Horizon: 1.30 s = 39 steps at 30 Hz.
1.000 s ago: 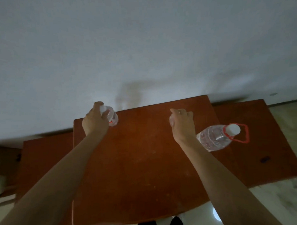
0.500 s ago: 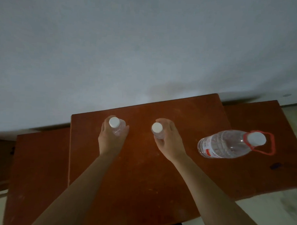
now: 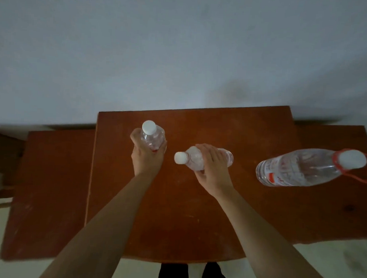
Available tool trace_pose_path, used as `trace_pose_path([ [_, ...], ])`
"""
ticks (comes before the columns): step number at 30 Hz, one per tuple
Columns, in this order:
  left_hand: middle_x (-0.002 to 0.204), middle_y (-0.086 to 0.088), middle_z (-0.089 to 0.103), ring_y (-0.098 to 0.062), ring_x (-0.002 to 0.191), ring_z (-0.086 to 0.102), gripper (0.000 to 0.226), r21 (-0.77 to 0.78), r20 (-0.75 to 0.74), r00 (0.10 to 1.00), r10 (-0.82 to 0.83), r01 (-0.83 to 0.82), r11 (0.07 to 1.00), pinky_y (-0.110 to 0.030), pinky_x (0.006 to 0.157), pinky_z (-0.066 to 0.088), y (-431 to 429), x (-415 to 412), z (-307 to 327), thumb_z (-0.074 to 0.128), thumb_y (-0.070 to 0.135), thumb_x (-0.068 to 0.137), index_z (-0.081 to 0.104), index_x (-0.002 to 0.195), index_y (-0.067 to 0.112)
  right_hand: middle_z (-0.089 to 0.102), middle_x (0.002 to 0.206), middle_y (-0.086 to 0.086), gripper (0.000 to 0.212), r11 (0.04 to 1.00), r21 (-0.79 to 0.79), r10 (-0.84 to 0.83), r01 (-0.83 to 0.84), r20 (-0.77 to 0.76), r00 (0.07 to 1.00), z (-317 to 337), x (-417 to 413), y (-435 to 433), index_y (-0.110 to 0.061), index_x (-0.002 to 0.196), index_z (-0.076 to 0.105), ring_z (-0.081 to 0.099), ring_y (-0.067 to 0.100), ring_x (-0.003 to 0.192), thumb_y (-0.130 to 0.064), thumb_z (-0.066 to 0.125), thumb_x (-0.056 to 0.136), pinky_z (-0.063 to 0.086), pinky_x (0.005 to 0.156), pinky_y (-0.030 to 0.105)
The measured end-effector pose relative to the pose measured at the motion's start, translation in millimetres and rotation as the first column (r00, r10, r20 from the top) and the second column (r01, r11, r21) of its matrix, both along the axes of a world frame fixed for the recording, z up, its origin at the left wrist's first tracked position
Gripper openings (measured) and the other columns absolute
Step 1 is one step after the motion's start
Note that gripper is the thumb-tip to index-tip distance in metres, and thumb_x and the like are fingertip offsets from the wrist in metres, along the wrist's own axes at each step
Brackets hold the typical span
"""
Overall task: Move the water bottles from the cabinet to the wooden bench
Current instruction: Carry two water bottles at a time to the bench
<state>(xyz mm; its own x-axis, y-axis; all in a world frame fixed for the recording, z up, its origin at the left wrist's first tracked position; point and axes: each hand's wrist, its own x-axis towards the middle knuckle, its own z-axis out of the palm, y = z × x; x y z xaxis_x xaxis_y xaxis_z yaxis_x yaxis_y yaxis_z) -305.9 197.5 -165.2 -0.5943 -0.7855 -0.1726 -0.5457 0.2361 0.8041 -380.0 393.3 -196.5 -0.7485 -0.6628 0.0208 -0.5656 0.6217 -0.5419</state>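
Both hands are wrapped around small water bottles over the reddish wooden top (image 3: 196, 212) that fills the middle of the frame. The left hand (image 3: 147, 160) is closed round the lower body of a small bottle (image 3: 152, 136) at centre left; its white cap (image 3: 149, 127) faces the camera, so the bottle looks upright. The right hand (image 3: 213, 169) is clamped over a second small bottle (image 3: 193, 159) at the centre, which is tilted well over, its cap pointing toward the left of the frame. Whether either bottle touches the wood cannot be told from this view.

At the right of the frame a large bottle (image 3: 298, 171) with a red carry handle (image 3: 362, 179) round its neck stands apart from the hands, on the wooden surface as far as the view shows.

No cabinet or second surface can be told apart here, so it is unclear whether this wood is the cabinet top or the bench, and so whether the two small bottles are being lifted or set down. Either way, the next move calls for bringing the tilted right-hand bottle upright, keeping both grips firm on the thin clear plastic, and steering the right forearm clear of the large bottle just beside it. If they are being placed, each base should sit flat before the fingers let go
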Motion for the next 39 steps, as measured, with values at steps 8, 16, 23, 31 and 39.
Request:
trace_pose_path([
  [8, 0.119, -0.018, 0.054, -0.034, 0.087, 0.064, 0.065, -0.001, 0.270, 0.955, -0.119, 0.124, 0.992, -0.042, 0.078, 0.058, 39, 92, 31, 0.066, 0.034, 0.093, 0.012, 0.126, 0.022, 0.047, 0.144, -0.008, 0.078, 0.981, 0.191, 0.012, -0.041, 0.150, 0.989, 41, 62, 82, -0.033, 0.150, 0.034, 0.047, 0.012, 0.132, -0.030, 0.078, 0.086, 0.040, 0.114, 0.042],
  [16, 0.130, -0.026, 0.050, -0.044, 0.103, 0.062, 0.068, -0.152, 0.372, 0.914, 0.162, -0.112, 0.982, -0.045, 0.081, 0.053, 91, 260, 109, 0.061, 0.040, 0.095, 0.017, 0.136, 0.011, 0.050, 0.144, -0.008, 0.075, 0.968, -0.022, 0.249, -0.249, 0.057, 0.967, 108, 123, 93, -0.042, 0.153, 0.028, 0.051, 0.012, 0.129, -0.030, 0.071, 0.092, 0.052, 0.104, 0.040],
  [23, 0.131, -0.018, 0.052, -0.037, 0.103, 0.062, 0.077, -0.509, 0.372, 0.800, 0.472, -0.249, 0.824, -0.046, 0.079, 0.050, 142, 434, 224, 0.063, 0.043, 0.094, 0.019, 0.153, 0.021, 0.053, 0.136, 0.010, 0.071, 0.771, -0.266, 0.562, -0.578, -0.141, 0.815, 183, 232, 37, -0.032, 0.160, 0.022, 0.059, 0.022, 0.116, -0.026, 0.060, 0.100, 0.058, 0.090, 0.045],
  [31, 0.094, -0.016, 0.058, -0.030, 0.062, 0.061, 0.098, -0.743, 0.377, 0.546, 0.748, -0.304, 0.596, -0.037, 0.041, 0.050, 220, 670, 289, 0.078, 0.038, 0.080, 0.016, 0.156, 0.033, 0.049, 0.137, 0.017, 0.105, 0.365, -0.087, 0.805, -0.927, -0.470, 0.362, 268, 457, -11, -0.038, 0.157, 0.025, 0.054, 0.036, 0.120, 0.002, 0.077, 0.075, 0.055, 0.089, 0.056],
  [39, 0.087, -0.014, 0.056, -0.031, 0.055, 0.058, 0.096, -0.778, 0.285, 0.248, 0.926, -0.504, 0.374, -0.032, 0.036, 0.044, 334, 929, 298, 0.085, 0.031, 0.072, 0.032, 0.152, 0.030, 0.053, 0.135, 0.017, 0.099, 0.041, 0.155, 0.782, -0.987, -0.620, -0.065, 299, 750, -22, -0.037, 0.149, 0.038, 0.054, 0.037, 0.118, 0.008, 0.075, 0.069, 0.048, 0.097, 0.059],
])
